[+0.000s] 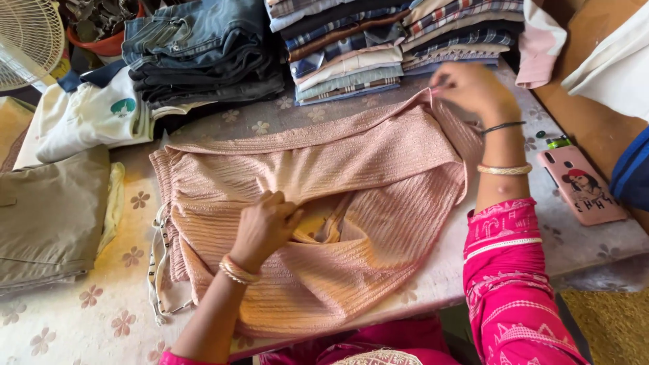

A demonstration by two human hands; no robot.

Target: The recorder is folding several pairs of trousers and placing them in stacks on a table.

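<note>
Flower-printed cloth covered the worktop (101, 318), and a pink ribbed garment (324, 203) lay spread across its middle. Her left hand (265, 226) pressed flat on the fabric near its centre, fingers open, holding it down rather than gripping. Her right hand (473, 88) had its grip pinched shut on the garment's far corner, lifting it. Behind stood a stack of folded jeans (203, 51) and a pile of folded shirts (392, 44). A pink phone (583, 186) lay beside her right forearm.
</note>
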